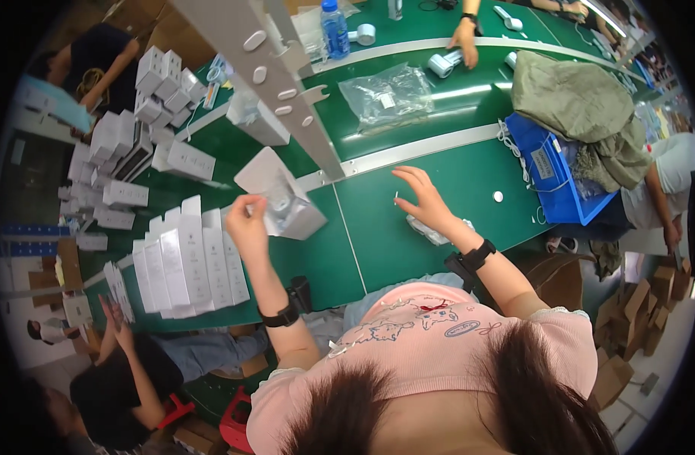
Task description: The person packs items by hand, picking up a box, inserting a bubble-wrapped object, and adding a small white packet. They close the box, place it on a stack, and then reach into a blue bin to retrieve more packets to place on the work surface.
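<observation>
1. Left hand [247, 226]: fingers drawn together at the box's left edge; whether they pinch the flap or only meet beside it, cannot tell
2. Right hand [429, 206]: released, fingers spread above the table [476, 163]; a small white speck by the thumb tip, too small to identify
3. Box [308, 221]: white, on the table in front of the person, beside the left hand; tilted, flap raised, mouth toward the wearer, presumably so that the inside stays in view and within reach
4. Contents of box: something pale in clear wrap, form unclear
5. Packet [432, 230]: clear wrap, on the table below the right hand, seemingly kept close to that hand; contents cannot be told
6. Row of boxes [184, 262]: white, standing side by side left of the left hand, probably packed close to save room; insides hidden
7. Bin [526, 144]: blue, at the table's right, tilted; clear wrap inside, green cloth [571, 98] draped across it, white cable [514, 148] along its left side
8. Disc [498, 196]: white, lying alone between right hand and bin
</observation>
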A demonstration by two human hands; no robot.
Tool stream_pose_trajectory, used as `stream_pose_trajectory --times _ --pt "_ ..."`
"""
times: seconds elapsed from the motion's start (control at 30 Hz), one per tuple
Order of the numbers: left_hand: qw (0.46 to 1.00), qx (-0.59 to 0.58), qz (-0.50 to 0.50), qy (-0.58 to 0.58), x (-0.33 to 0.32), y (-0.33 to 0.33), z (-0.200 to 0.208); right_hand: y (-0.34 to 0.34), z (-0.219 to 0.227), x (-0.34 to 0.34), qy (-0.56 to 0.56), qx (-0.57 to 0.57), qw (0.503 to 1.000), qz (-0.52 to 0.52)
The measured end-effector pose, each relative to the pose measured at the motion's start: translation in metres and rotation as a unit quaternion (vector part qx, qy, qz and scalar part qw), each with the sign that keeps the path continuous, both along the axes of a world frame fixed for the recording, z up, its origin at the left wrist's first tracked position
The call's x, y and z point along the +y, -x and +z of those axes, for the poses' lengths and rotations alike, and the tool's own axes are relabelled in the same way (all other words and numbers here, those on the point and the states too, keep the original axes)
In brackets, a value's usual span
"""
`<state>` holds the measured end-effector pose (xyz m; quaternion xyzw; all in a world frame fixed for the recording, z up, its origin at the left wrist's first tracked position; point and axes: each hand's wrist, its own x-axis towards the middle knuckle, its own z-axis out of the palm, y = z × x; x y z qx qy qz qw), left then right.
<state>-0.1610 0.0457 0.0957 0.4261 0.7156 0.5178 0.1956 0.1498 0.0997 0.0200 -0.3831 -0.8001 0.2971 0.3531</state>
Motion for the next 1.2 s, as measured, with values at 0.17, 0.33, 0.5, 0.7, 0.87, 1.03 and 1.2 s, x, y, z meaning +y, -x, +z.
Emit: stream_pose_trajectory --times 0.17,0.33,0.5,0.7,0.87,1.03,1.2 --pt "0.992 0.119 -0.038 0.007 0.088 0.044 -0.003 -0.033 0.017 0.028 0.042 0.031 0.997 -0.055" --pt "0.986 0.149 -0.081 -0.009 0.177 0.054 -0.04 -0.057 0.174 0.064 -0.203 0.239 0.947 -0.07" --pt "0.974 0.144 -0.112 -0.137 0.195 0.037 -0.05 -0.061 0.263 0.059 -0.413 0.251 0.875 0.0" --pt "0.938 0.277 -0.204 0.047 0.076 -0.047 0.058 -0.194 0.299 0.049 -0.447 0.184 0.874 -0.055" --pt "0.863 0.163 -0.479 0.02 0.025 -0.14 0.127 -0.219 0.335 0.015 -0.452 0.146 0.875 -0.098" --pt "0.725 0.07 -0.678 -0.095 0.054 -0.261 0.112 -0.381 0.322 -0.064 -0.386 0.132 0.883 -0.231" --pt "0.727 0.021 -0.681 -0.078 0.095 -0.378 0.073 -0.31 0.301 -0.027 -0.336 0.147 0.886 -0.284"
